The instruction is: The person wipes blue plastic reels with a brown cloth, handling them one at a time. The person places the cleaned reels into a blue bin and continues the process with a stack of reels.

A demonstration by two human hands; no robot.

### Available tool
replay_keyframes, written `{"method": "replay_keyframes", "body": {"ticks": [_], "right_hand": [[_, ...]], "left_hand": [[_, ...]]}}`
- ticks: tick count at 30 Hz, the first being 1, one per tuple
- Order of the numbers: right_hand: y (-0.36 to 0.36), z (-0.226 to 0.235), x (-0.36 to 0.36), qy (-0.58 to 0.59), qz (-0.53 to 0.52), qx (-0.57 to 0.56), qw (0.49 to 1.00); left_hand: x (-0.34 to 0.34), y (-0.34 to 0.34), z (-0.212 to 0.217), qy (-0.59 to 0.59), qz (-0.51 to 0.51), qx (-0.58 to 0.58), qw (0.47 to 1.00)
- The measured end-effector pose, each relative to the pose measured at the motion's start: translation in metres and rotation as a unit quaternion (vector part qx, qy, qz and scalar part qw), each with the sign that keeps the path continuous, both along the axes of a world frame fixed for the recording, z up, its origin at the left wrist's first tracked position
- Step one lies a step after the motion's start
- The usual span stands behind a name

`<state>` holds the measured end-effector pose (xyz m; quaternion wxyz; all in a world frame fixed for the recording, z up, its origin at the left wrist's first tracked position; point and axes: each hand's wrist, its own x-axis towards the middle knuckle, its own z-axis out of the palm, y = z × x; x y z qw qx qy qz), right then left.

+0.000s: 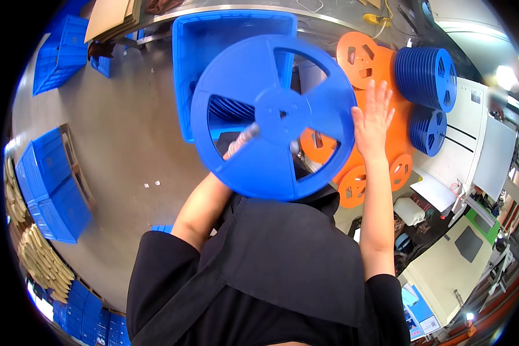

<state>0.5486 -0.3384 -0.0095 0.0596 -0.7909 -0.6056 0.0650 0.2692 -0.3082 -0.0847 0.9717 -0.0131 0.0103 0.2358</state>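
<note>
A large blue plastic reel [274, 101] with three wide cut-outs hangs in front of me. My left hand [245, 140] grips it from below left; its fingers reach through a cut-out near the hub, and the rest of it is partly hidden by the reel. Just beyond the reel's right edge, my right hand [375, 118] is raised with fingers stretched out and nothing in it. I cannot tell if its thumb touches the rim. Behind the reel stands a blue bin [181, 75], and more blue reels [228, 109] show inside it through a cut-out.
An orange plate with round orange discs [400, 124] lies to the right. Two stacks of blue reels, one larger [446, 81] and one smaller [437, 131], stand beside it by a white machine [467, 124]. Blue crates [55, 184] sit on the floor at left.
</note>
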Motion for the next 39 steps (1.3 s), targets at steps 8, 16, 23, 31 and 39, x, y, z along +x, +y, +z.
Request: {"method": "replay_keyframes", "body": {"ticks": [8, 16, 23, 31, 39], "right_hand": [[-0.015, 0.018, -0.068, 0.119, 0.345, -0.083, 0.928], [-0.002, -0.063, -0.102, 0.382, 0.203, 0.005, 0.902], [0.034, -0.175, -0.098, 0.605, -0.158, 0.044, 0.779], [0.125, -0.365, -0.102, 0.38, -0.159, -0.072, 0.908], [0.094, -0.51, -0.107, 0.351, -0.135, -0.142, 0.916]], "left_hand": [[-0.012, 0.012, -0.049, -0.003, 0.08, -0.1, 0.992], [-0.064, 0.017, -0.081, 0.357, 0.028, -0.152, 0.921], [-0.143, -0.007, -0.242, 0.619, 0.115, -0.257, 0.733], [-0.125, 0.06, -0.333, 0.722, -0.071, -0.078, 0.684], [-0.113, 0.069, -0.42, 0.673, -0.082, -0.032, 0.734]]}}
